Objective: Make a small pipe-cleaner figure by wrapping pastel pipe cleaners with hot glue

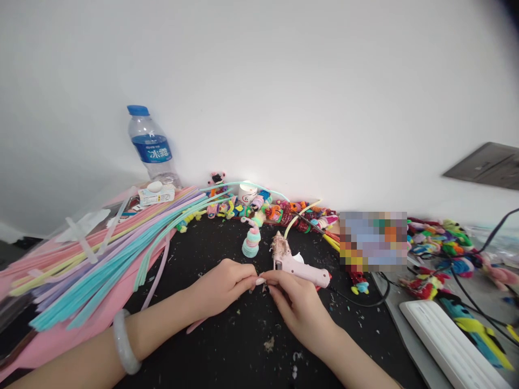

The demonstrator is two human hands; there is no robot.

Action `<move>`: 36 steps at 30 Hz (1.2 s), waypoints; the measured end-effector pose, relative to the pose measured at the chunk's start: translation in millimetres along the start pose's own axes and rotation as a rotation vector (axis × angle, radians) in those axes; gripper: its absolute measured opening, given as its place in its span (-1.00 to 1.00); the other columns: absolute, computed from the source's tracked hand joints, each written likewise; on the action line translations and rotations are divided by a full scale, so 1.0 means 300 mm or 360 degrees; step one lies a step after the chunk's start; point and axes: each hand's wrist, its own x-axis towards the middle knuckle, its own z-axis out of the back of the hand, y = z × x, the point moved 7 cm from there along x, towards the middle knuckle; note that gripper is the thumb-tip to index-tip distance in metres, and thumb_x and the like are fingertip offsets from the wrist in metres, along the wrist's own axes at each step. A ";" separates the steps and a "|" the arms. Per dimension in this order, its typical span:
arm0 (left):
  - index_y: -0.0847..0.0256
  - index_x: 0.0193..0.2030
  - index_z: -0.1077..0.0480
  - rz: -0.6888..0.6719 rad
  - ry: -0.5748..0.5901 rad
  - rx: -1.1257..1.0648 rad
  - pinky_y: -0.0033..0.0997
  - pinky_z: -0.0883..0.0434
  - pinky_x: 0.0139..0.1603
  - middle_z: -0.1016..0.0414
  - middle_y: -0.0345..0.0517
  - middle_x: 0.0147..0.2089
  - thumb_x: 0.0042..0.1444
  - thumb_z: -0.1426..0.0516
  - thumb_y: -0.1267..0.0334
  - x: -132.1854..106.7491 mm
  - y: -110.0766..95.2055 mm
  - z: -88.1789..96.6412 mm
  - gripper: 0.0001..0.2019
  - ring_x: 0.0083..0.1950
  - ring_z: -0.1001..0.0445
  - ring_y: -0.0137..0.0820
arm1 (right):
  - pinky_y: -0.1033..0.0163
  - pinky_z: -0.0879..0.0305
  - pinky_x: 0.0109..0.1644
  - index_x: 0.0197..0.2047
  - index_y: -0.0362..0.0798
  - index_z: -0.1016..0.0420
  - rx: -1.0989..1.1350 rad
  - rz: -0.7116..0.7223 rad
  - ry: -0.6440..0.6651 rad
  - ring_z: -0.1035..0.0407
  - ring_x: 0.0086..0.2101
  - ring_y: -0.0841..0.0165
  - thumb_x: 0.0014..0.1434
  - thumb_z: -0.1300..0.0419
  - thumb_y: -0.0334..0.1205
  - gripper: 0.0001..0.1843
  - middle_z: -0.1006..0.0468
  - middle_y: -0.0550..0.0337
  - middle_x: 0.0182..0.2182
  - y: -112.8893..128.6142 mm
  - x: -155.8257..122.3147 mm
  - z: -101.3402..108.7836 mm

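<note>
Both hands are meeting low over the black work surface [227, 351]. My left hand [233, 281] is reaching in with its fingers drawn together, and my right hand [298, 302] is bringing thumb and forefinger to the same spot. A small white bit is showing where the fingertips are meeting; I cannot tell whether it is a fingernail or a piece being gripped. Just beyond that meeting point, a pastel chenille figure [251, 243] is standing on the surface, turquoise at the base with pink and pale green above. The pink glue gun [306, 270] is lying just beyond my right hand, its brown-crusted end pointing away from me; contact with the knuckles is unclear. A pink chenille stem [197, 326] is poking out beneath my left forearm, which is wearing a pale bangle [121, 340]. To the left of that hand, a fanned bundle of chenille stems [121, 259] is spreading, with a blue-capped water bottle [152, 148] leaning behind it. Well right of my right hand, a white power strip [454, 340] is lying.
</note>
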 end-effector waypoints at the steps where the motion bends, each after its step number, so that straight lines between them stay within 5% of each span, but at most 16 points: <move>1: 0.23 -0.39 -0.35 -0.0002 0.0004 -0.0014 -0.57 -0.15 -0.38 -0.32 -0.31 -0.51 0.29 0.09 0.20 0.000 -0.001 0.001 -0.69 -0.47 -0.27 -0.53 | 0.24 -0.35 -0.20 -0.07 -0.04 -0.40 0.0007 0.0009 0.0002 -0.45 -0.26 0.32 0.26 0.00 -0.42 -0.76 -0.56 0.15 -0.22 0.001 0.001 0.000; 14: 0.24 -0.45 -0.32 -0.0058 0.0017 0.0005 -0.56 -0.15 -0.38 -0.29 -0.31 -0.52 0.27 0.11 0.26 0.000 -0.011 -0.009 -0.68 -0.47 -0.27 -0.53 | 0.23 -0.34 -0.33 -0.20 -0.09 -0.44 0.0048 -0.0009 -0.0040 -0.41 -0.42 0.30 0.25 0.03 -0.44 -0.77 -0.53 0.12 -0.41 0.001 0.001 0.004; 36: 0.25 -0.41 -0.37 -0.0009 0.0069 -0.0254 -0.59 -0.18 -0.43 -0.21 -0.36 -0.62 0.27 0.09 0.25 0.001 -0.027 -0.003 -0.69 -0.55 -0.22 -0.55 | 0.29 -0.26 -0.42 -0.21 -0.05 -0.44 0.0021 -0.0093 -0.0062 -0.37 -0.46 0.36 0.22 0.02 -0.44 -0.77 -0.52 0.17 -0.42 0.011 0.002 0.018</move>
